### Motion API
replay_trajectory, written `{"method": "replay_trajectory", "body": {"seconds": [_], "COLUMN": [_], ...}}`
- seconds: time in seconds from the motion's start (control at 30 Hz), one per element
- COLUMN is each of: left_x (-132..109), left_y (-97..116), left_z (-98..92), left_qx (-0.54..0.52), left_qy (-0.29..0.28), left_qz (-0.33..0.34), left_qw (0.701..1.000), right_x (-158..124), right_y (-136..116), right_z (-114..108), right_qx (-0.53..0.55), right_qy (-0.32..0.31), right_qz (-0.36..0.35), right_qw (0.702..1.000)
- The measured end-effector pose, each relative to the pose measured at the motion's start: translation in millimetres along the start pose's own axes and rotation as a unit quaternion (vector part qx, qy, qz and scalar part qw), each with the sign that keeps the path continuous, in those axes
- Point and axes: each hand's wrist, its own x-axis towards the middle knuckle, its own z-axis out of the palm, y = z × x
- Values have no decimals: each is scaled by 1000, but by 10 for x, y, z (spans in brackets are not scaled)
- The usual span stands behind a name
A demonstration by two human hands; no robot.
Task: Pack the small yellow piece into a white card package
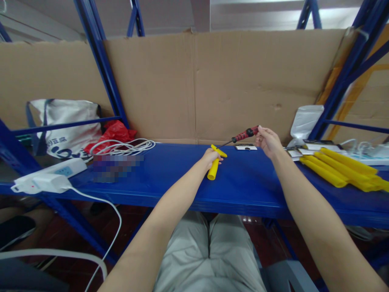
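Two hands are closing: left hand (pixel 209 156) is gripping a yellow tube (pixel 213 170); right hand (pixel 268 142) is pinching a screwdriver (pixel 244 134) just above the yellow tube.

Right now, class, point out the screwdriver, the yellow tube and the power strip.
screwdriver (pixel 244 134): head view, red handle.
yellow tube (pixel 212 172): head view, lower end.
power strip (pixel 69 167): head view, top face.

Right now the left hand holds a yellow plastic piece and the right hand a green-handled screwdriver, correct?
No. In the head view the screwdriver handle is red and black, not green. The left hand does hold the yellow plastic piece, the right hand the screwdriver.
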Motion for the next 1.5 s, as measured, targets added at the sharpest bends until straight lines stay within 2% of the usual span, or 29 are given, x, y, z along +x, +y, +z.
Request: {"method": "replay_trajectory", "body": {"seconds": [0.2, 0.37, 0.63, 0.9, 1.23, 1.5], "left_x": [41, 16, -27, -54, -66, -92], "left_y": [-24, -13, 16, 25, 35, 44], "left_z": [-8, -4, 6, 12, 20, 27], "left_qx": [-15, -5, -3, -7, 20, 15], "left_qy": [5, 4, 7, 7, 0, 11], "left_qz": [0, -1, -4, -7, 0, -3], "left_qw": [1000, 1000, 1000, 1000, 1000, 1000], "right_x": [19, 12, -39, -31, 0, -45], "right_y": [26, 30, -45, -18, 39, -42], "right_z": [-11, -4, 36, 43, 4, 55], "right_qx": [-9, -15, -2, -8, -20, -8], "right_qy": [18, 0, -26, 22, 15, 12], "right_qz": [-2, -13, 15, 3, -8, 10], "right_qw": [1000, 1000, 1000, 1000, 1000, 1000]}}
